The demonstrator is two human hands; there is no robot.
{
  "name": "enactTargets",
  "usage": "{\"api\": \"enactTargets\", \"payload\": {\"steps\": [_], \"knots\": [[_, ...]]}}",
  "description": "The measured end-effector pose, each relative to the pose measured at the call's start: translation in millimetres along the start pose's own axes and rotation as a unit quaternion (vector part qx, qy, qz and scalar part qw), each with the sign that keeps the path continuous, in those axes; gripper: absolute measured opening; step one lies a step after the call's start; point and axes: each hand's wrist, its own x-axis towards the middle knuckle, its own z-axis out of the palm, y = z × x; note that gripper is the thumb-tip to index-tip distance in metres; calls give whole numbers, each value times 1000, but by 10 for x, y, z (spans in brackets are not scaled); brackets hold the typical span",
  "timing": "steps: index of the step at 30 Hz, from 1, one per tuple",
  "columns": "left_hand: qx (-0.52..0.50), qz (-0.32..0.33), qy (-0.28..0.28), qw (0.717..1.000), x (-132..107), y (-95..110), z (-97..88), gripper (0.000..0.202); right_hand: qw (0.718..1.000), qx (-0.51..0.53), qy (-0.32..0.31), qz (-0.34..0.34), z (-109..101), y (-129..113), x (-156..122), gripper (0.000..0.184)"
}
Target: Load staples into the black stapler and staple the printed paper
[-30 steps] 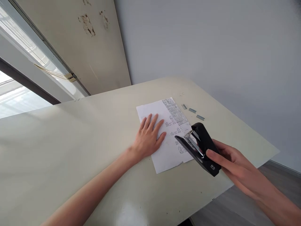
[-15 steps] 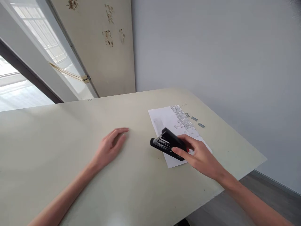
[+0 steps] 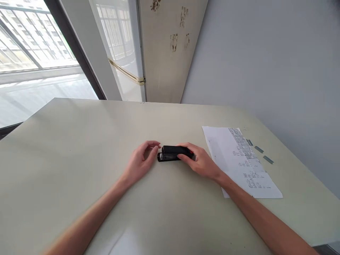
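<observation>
A black stapler [image 3: 171, 150] lies lengthwise at the middle of the table, its front end toward the left. My right hand [image 3: 198, 159] is wrapped around its rear end, thumb on the near side and fingers over the far side. A bit of red shows by the fingers there. Just beyond the stapler's front end rests my left hand [image 3: 142, 157], fingers loosely curved and thumb apart from them, with nothing visible in it. Whether its fingertips touch the stapler I cannot tell.
Printed paper sheets [image 3: 225, 148] lie on the pale table [image 3: 92, 159], right of the stapler. Several grey staple strips [image 3: 268, 159] are beside the paper's right edge. A wall [image 3: 260, 53] stands behind on the right, a stained cream refrigerator [image 3: 164, 67] at the back.
My right hand has carried the stapler left, off the paper, and turned it nearly level, beside my left hand. The view has swung left.
</observation>
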Motion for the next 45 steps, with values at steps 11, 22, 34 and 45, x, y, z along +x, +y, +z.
{"api": "enactTargets", "payload": {"steps": [11, 22, 34, 45], "knots": [[-52, -20, 117, 992, 27, -51, -56, 26, 990, 85, 96, 60, 117, 134, -61, 37], [-159, -71, 165, 971, 87, -158, -172, 37, 994, -95, 40, -21, 20, 72, -123, 26], [-649, -294, 49, 700, 10, 19, -185, 49, 863, -255, 192, -393, 366, -349, -65, 38], [-565, -222, 106, 787, 17, -75, -201, 22, 911, -206, 171, -314, 265, -411, -44, 50]]}}
